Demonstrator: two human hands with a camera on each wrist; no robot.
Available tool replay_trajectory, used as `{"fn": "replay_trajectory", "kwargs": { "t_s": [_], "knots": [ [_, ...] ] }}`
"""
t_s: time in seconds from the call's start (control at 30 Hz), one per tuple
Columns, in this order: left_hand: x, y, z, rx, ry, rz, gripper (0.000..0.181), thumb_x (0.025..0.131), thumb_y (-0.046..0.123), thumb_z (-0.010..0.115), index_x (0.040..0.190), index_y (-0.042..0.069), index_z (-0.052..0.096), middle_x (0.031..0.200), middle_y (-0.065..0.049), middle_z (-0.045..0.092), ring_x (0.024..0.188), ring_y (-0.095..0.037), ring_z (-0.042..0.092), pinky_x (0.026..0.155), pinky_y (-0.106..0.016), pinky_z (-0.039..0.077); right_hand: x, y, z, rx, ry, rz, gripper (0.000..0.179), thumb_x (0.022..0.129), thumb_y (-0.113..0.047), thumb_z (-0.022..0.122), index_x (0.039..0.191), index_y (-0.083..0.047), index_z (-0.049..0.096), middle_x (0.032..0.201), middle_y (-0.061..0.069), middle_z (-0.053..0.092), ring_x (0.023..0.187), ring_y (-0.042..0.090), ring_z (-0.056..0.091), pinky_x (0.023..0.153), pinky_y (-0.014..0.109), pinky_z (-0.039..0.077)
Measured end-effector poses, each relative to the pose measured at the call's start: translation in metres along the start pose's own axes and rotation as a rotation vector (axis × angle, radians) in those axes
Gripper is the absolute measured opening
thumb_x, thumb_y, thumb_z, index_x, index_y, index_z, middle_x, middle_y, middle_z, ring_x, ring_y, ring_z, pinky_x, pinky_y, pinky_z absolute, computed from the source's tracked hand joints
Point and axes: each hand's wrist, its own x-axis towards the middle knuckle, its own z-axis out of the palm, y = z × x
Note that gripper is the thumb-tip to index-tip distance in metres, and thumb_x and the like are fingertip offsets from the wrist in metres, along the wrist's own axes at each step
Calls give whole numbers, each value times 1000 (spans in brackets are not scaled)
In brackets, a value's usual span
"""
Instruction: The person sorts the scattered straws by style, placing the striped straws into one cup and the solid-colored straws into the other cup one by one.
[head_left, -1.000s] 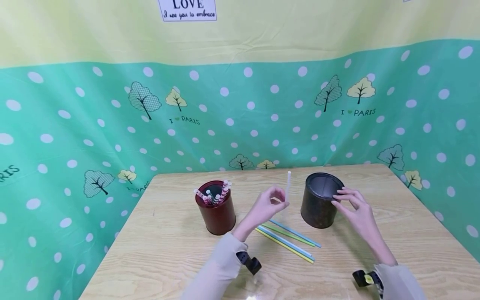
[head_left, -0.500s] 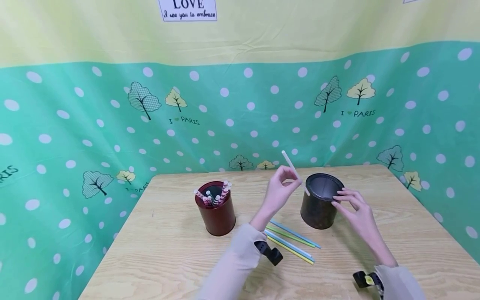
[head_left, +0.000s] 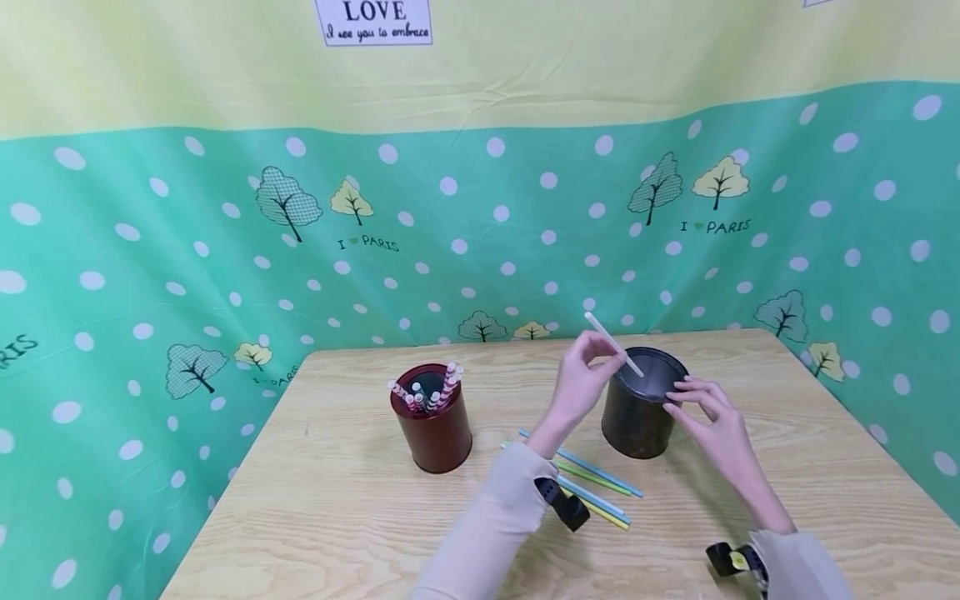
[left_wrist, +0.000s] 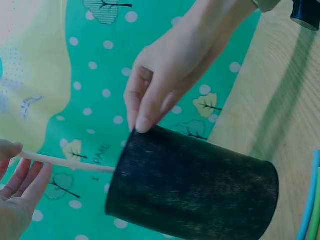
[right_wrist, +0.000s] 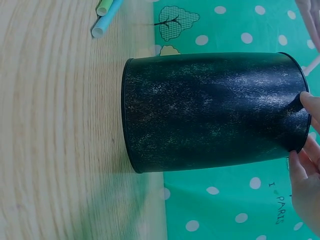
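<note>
A plain white straw (head_left: pixel 602 332) slants between the fingertips of my left hand (head_left: pixel 581 385), which pinches it. Its lower end lies at the mouth of the black can (head_left: pixel 636 427). In the left wrist view the rim of the can (left_wrist: pixel 195 185) hides the straw's tip. My right hand (head_left: pixel 718 427) grips the can's right rim with thumb and fingers. The can stands upright on the table; in the right wrist view its dark, scuffed side (right_wrist: pixel 210 110) fills the middle.
A dark red can (head_left: pixel 437 440) with several striped straws (head_left: pixel 448 383) stands to the left. Loose blue, green and yellow straws (head_left: pixel 600 477) lie on the wooden table (head_left: pixel 337 517), partly under my left forearm. A green dotted curtain (head_left: pixel 420 267) hangs behind.
My left hand has moved right and up with the white straw, which has gone from upright to slanted, its lower end now at the black can's mouth. The right hand keeps its place.
</note>
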Motion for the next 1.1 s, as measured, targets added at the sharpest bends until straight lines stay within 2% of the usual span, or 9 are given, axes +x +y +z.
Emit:
{"fn": "replay_trajectory", "kwargs": {
  "t_s": [0.27,0.5,0.6,0.83,0.9,1.07,1.1],
  "knots": [
    [0,-15,2,59,-10,-47,17,80,-3,59,95,-10,58,92,-23,61,85,-20,60,71,-18,47,2,-1,2,16,6,-9,25,75,-13,69,97,-23,67,115,-9,51,115,9,41,94,13,29],
    [-1,-54,-10,159,-4,-62,24,82,10,61,103,-1,61,98,-13,64,90,-16,60,73,-18,46,0,0,1,25,7,2,24,74,-14,70,96,-23,67,114,-9,52,115,9,41,94,13,30],
    [-7,-59,-19,196,-22,-49,23,82,13,61,102,1,62,96,-10,64,86,-13,60,72,-19,47,0,-1,1,22,8,3,24,74,-14,70,96,-23,67,113,-10,52,115,9,41,94,13,30],
    [-22,-60,-41,279,-170,-82,22,83,16,60,102,4,62,95,-6,65,83,-6,58,70,-19,46,0,-4,0,36,2,-1,25,75,-12,69,97,-21,67,114,-8,52,116,9,40,95,13,29],
    [-27,-51,-46,288,-226,-103,22,83,13,60,102,2,62,97,-9,64,84,-11,59,71,-19,46,1,-5,0,40,3,-2,25,75,-12,69,97,-21,67,114,-9,52,116,10,40,95,13,29],
    [-37,-52,-59,357,-396,-137,22,83,14,60,101,2,62,95,-6,64,83,-9,57,72,-19,45,1,-6,0,61,-4,-1,24,75,-11,69,98,-19,67,115,-7,52,117,11,39,96,14,29],
    [-39,-58,-62,377,-429,-141,22,83,16,60,101,3,62,94,-3,63,82,-5,56,72,-18,45,1,-6,0,63,-6,0,24,75,-11,69,98,-19,67,115,-6,52,117,11,39,96,14,28]
  ]
}}
